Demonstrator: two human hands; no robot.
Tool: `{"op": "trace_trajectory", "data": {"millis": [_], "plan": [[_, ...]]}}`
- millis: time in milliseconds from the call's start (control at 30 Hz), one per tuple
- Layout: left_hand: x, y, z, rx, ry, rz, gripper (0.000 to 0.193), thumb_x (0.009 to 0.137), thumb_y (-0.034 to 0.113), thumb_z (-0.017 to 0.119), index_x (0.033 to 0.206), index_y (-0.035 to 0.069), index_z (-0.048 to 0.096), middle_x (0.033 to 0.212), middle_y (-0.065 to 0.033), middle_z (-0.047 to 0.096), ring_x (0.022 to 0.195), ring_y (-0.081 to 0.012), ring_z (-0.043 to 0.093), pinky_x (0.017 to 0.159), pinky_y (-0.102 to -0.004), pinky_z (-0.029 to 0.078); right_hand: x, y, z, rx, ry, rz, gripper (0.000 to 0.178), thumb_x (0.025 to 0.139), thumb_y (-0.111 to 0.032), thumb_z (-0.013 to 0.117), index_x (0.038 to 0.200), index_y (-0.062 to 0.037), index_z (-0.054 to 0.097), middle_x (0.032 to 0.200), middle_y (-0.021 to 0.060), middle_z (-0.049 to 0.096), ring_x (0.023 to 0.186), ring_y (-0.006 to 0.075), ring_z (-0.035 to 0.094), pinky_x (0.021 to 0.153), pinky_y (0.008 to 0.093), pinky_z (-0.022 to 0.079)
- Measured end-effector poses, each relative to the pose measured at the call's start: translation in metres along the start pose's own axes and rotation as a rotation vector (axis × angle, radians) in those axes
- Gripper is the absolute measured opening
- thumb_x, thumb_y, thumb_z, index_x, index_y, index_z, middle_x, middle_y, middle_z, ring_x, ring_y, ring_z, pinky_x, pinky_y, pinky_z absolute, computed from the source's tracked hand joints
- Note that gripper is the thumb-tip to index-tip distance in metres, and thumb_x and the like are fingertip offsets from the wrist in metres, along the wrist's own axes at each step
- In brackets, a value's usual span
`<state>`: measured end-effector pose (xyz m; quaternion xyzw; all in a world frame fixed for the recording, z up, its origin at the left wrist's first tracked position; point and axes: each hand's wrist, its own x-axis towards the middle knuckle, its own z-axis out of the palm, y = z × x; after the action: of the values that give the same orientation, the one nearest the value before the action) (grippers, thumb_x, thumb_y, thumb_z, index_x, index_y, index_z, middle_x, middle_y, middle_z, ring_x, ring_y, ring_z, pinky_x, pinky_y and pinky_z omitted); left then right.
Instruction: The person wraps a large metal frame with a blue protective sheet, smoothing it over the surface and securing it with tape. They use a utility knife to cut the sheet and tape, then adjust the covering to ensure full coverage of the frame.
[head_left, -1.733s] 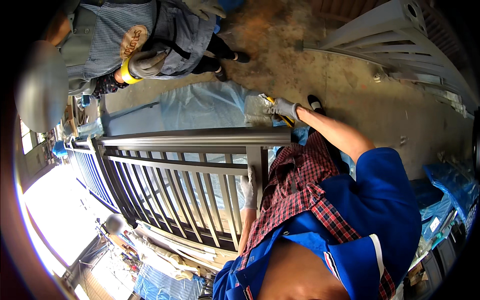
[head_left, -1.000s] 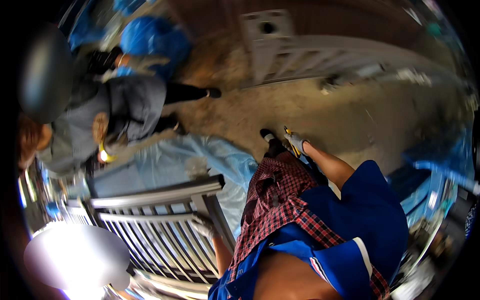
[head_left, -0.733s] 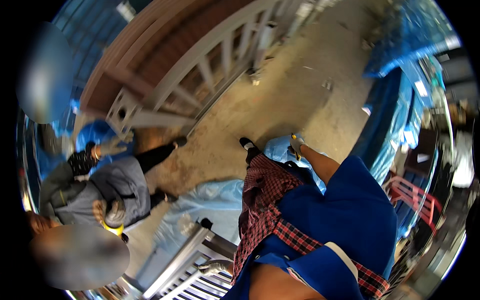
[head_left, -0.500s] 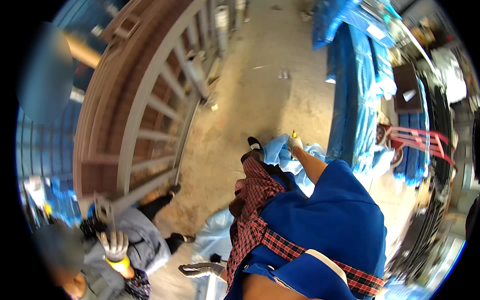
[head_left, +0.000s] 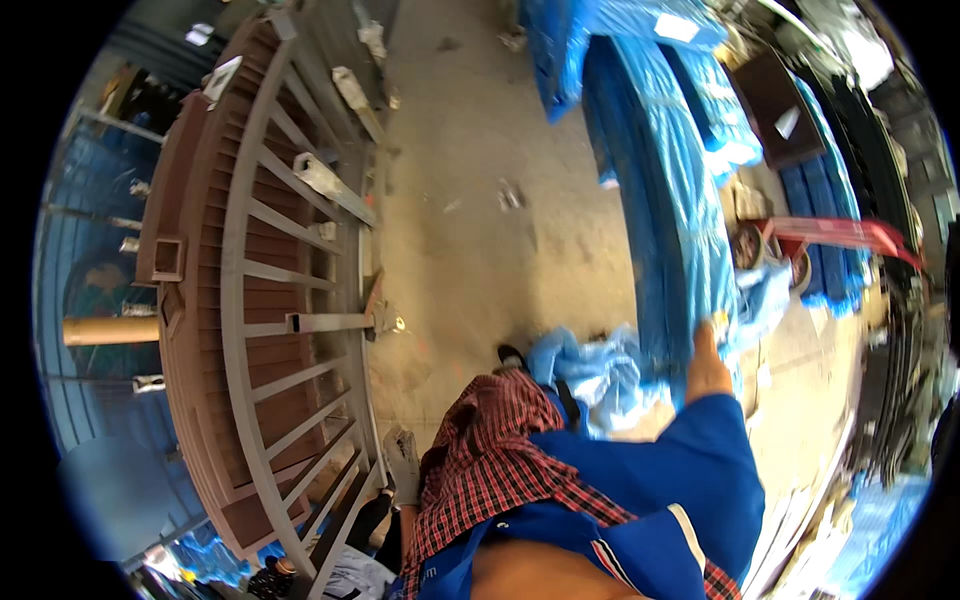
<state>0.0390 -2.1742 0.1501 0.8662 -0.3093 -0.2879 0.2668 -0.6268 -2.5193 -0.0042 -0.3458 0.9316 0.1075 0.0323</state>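
My left hand (head_left: 402, 468), in a pale grey work glove, hangs beside my left hip close to the grey metal gate frame (head_left: 240, 330). Its fingers look stretched out, with nothing seen in them. My right arm reaches forward to the near end of a long bundle wrapped in blue plastic film (head_left: 650, 200). There my right hand (head_left: 712, 330) is closed at the film, with a small yellow thing showing at the fingers; its kind is too small to tell. Loose, crumpled blue film (head_left: 590, 370) lies on the floor between my feet and the bundle.
Brown slatted panels (head_left: 200, 330) stand behind the gate frame on the left. A person's arm (head_left: 275, 580) and clothing show at the lower left, partly behind the frame. A red hand truck (head_left: 840, 235) and a dark brown board (head_left: 780, 110) are at the right.
My right hand has moved right, from above the loose film to the bundle's end. My left hand has risen toward the gate frame. My view has turned, and the other person is now mostly hidden.
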Motion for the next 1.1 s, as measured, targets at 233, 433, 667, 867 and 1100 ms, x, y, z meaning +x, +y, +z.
{"op": "trace_trajectory", "data": {"millis": [233,433,667,867,1100], "plan": [[0.131,0.029,0.002,-0.014,-0.228,0.011,0.040,0.095,0.034,0.057,0.115,-0.001,0.056,0.109,-0.0173,0.061,0.102,-0.0296,0.060,0.085,-0.0389,0.048,-0.034,-0.034,-0.044,0.382,0.008,0.669,0.054,0.089,-0.027,0.052,0.139,-0.0112,0.040,0.126,0.0124,0.056,0.112,0.0263,0.059,0.093,0.0416,0.049],[0.251,0.054,0.030,0.099,-0.305,0.082,0.031,0.092,0.025,0.062,0.107,-0.001,0.056,0.107,-0.0230,0.060,0.098,-0.0326,0.061,0.082,-0.0405,0.049,-0.022,-0.100,-0.021,0.032,0.336,0.248,0.064,0.082,-0.029,0.061,0.140,-0.0171,0.036,0.132,0.0147,0.047,0.121,0.0319,0.051,0.096,0.0436,0.046],[0.464,0.156,0.095,0.117,-0.416,0.121,0.040,0.088,0.037,0.064,0.104,0.001,0.063,0.099,-0.0238,0.066,0.093,-0.0368,0.064,0.080,-0.0439,0.051,-0.043,-0.371,0.064,0.630,-0.646,-0.398,0.056,0.084,-0.031,0.068,0.129,-0.0063,0.046,0.112,0.0177,0.059,0.088,0.0276,0.061,0.075,0.0422,0.053],[0.692,0.257,0.143,-0.409,-0.341,0.435,0.032,0.091,0.030,0.064,0.105,0.002,0.057,0.096,-0.0192,0.064,0.090,-0.0340,0.064,0.077,-0.0404,0.052,-0.030,-0.623,-0.054,1.197,-1.219,-0.444,0.041,0.089,-0.019,0.065,0.125,-0.0029,0.053,0.101,0.0095,0.066,0.082,0.0190,0.064,0.067,0.0295,0.051],[0.857,0.516,0.166,-0.501,-0.482,0.607,0.027,0.093,0.025,0.062,0.108,0.004,0.057,0.095,-0.0135,0.065,0.093,-0.0219,0.066,0.076,-0.0320,0.054,0.049,-0.779,-0.098,1.149,-1.193,-0.379,0.030,0.087,-0.016,0.063,0.114,-0.0023,0.059,0.088,0.0113,0.066,0.071,0.0160,0.063,0.060,0.0283,0.050]]}}
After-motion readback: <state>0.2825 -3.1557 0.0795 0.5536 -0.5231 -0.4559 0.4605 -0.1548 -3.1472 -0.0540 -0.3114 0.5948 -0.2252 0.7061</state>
